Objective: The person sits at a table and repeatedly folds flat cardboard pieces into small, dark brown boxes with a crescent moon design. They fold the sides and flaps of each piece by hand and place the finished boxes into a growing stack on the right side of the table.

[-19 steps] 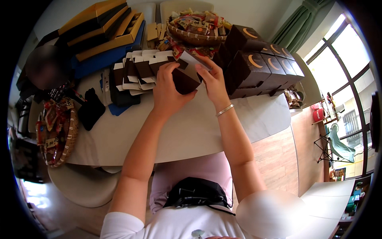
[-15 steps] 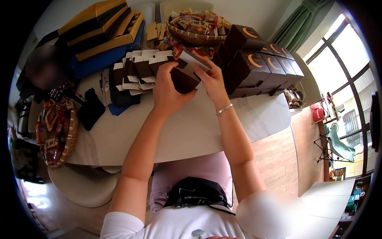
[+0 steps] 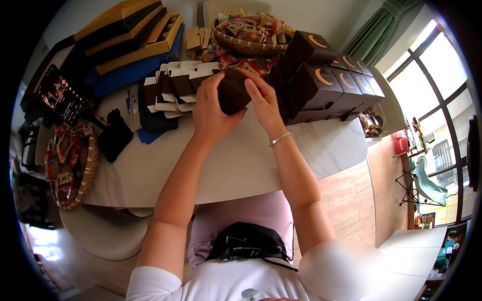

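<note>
Left of the carton stack [image 3: 321,85], the left hand [image 3: 210,108] and right hand [image 3: 265,106] are gripping one brown carton [image 3: 233,94] from opposite sides, apparently steadying it.

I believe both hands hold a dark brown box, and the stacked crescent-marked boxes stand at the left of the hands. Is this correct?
Not quite: in the head view, the stacked crescent-marked boxes stand at the right of the left hand and right hand, which both hold a dark brown box.
</note>
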Demonstrator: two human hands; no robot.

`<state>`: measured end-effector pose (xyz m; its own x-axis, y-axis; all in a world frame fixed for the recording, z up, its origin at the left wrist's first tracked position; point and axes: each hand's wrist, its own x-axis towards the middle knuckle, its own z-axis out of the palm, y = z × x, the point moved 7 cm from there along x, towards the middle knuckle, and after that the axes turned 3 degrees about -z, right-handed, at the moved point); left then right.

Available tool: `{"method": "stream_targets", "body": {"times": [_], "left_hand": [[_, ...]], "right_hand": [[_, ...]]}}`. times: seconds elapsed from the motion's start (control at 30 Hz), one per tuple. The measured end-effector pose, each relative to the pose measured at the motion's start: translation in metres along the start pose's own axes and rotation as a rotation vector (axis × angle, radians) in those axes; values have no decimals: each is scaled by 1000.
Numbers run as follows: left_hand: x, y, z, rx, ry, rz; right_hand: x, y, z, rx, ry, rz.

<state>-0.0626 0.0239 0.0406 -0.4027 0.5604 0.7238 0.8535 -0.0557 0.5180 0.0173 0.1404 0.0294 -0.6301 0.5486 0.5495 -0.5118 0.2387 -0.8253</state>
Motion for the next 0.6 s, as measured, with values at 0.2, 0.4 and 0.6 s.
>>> {"method": "stream_targets", "body": {"times": [0.2, 0.4, 0.6], "left_hand": [[3, 2, -2, -24, 12, -31], [2, 4, -2, 73, 34, 57], [3, 8, -3, 95, 23, 69]], "right_hand": [[-1, -1, 0, -62, 34, -16], [0, 4, -1, -231, 42, -122], [-3, -18, 12, -513, 25, -358]]}}
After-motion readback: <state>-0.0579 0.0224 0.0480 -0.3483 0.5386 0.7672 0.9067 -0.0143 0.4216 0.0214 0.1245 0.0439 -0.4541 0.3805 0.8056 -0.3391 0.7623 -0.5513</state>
